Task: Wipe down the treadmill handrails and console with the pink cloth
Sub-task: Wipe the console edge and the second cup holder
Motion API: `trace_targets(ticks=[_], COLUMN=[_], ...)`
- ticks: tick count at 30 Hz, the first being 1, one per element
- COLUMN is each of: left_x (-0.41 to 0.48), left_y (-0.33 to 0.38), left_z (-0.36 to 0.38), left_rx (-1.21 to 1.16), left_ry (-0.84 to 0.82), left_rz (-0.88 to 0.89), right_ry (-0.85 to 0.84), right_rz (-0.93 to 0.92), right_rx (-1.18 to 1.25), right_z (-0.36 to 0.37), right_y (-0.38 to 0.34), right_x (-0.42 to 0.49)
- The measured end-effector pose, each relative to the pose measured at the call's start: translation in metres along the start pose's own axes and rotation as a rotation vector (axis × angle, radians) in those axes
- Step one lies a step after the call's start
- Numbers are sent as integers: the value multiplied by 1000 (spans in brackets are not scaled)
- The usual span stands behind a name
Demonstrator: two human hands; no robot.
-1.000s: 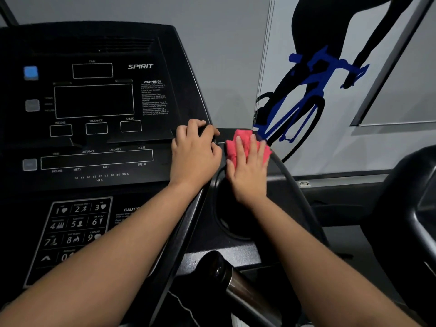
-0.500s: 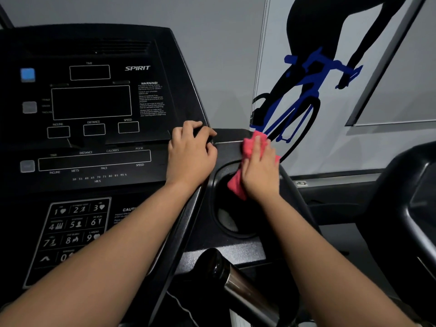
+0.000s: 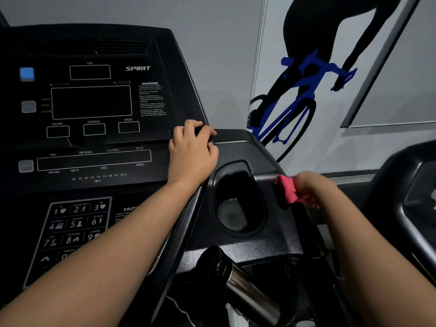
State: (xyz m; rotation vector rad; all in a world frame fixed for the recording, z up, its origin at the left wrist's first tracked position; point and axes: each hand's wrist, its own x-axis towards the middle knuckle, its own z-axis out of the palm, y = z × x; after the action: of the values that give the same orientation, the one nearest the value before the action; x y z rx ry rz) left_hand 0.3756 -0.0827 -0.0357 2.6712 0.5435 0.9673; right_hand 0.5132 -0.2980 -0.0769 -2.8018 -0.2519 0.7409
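pink cloth in right hand, now lower beside cup holder

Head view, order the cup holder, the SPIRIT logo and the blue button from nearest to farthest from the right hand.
1. Cup holder, just left of the right hand holding the pink cloth.
2. SPIRIT logo, upper console.
3. Blue button, console's far left.

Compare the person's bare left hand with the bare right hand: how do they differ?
The left hand grips the black treadmill console at its right edge; the right hand grips the crumpled pink cloth. The left hand looks sharp, the right hand blurred. The left hand lies higher, the right hand lower, beside the oval cup holder. Both have curled fingers.
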Motion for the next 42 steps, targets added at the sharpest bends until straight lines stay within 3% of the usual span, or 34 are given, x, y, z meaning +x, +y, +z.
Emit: trace_targets(ticks=[2, 5, 8, 10, 12, 17, 23, 27, 34, 39, 42], left_x=[0, 1, 1, 1, 1, 1, 0, 1, 0, -2, -2], left_y=[0, -1, -1, -1, -1, 1, 0, -2, -4, -5, -3], left_z=[0, 0, 0, 0, 0, 2, 2, 2, -2, -2, 0], left_rx=[3, 8, 7, 8, 9, 40, 39, -4, -63, -66, -45], left_ry=[1, -3, -6, -8, 1, 18, 23, 4, -25, -23, -17], left_rz=[2, 0, 3, 5, 6, 11, 15, 1, 1, 6, 10], right_ry=[229, 638, 795, 747, 689, 770, 743, 774, 706, 524, 477], right_rz=[19, -84, -354, -448, -414, -328, -651, -696, -244, -1, 36], right_rx=[-8, 422, 692, 641, 466, 325, -18, -120, 248, 254, 233], right_z=[-15, -29, -27, -10, 19, 62, 90, 73, 57, 52, 53], right_y=[-9, -34, -66, -77, -80, -100, -120, -105, -80, -52, -36], right_x=[-3, -3, -3, 4, 15, 10, -3, 8, 6, 1, -4])
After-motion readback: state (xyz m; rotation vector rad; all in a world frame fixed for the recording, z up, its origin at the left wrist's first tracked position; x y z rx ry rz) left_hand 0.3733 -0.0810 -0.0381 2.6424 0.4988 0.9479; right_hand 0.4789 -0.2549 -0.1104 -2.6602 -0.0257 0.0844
